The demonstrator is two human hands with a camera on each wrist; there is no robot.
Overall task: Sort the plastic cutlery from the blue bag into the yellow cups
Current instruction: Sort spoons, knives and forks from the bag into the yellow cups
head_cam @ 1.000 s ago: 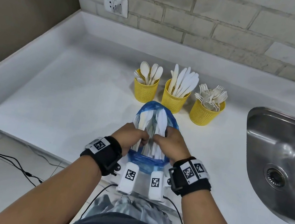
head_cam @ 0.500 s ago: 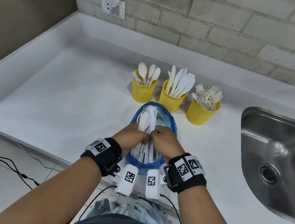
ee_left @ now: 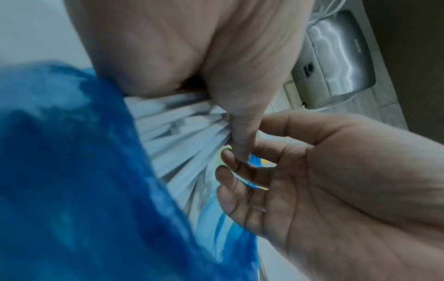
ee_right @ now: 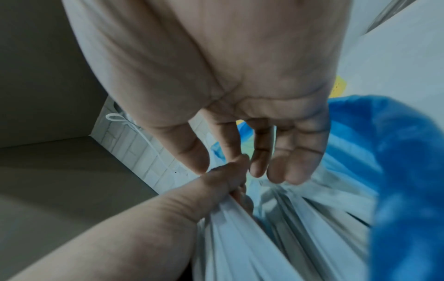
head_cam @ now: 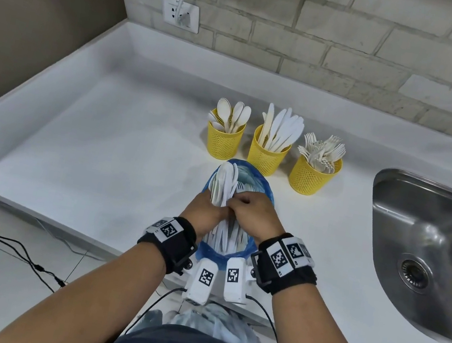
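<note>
While the three yellow cups (head_cam: pixel 270 155) stand in a row at the far side of the white counter (head_cam: pixel 102 143), already well stocked, sorting looks far along but not finished. Left cup (head_cam: pixel 223 142): spoons. Middle one: knives. Right cup (head_cam: pixel 314 174): forks. Just near of the middle cup, the blue bag (head_cam: pixel 244 174), lying open on the counter with its mouth toward the near edge and a fair bundle of white cutlery (head_cam: pixel 225 185) inside. Left hand (head_cam: pixel 204 214) curled round a fan of that cutlery, thumb pressed across the handles, rounded ends sticking up toward the far side; spoons by the look of them, though not certain from here. Right hand (head_cam: pixel 256 216) close against it, touching, fingers loosely bent and, in the wrist views, reaching into the bag beside the bundle without plainly closing on any piece; more white handles under it. To the right, well apart from the cups, a steel sink (head_cam: pixel 425 267). Left to do, by this showing: lift the gripped bunch out, drop it in its matching cup, then clear the handles that remain in the bag. How many those are, hard to tell, with the hands and the plastic covering much of them.
</note>
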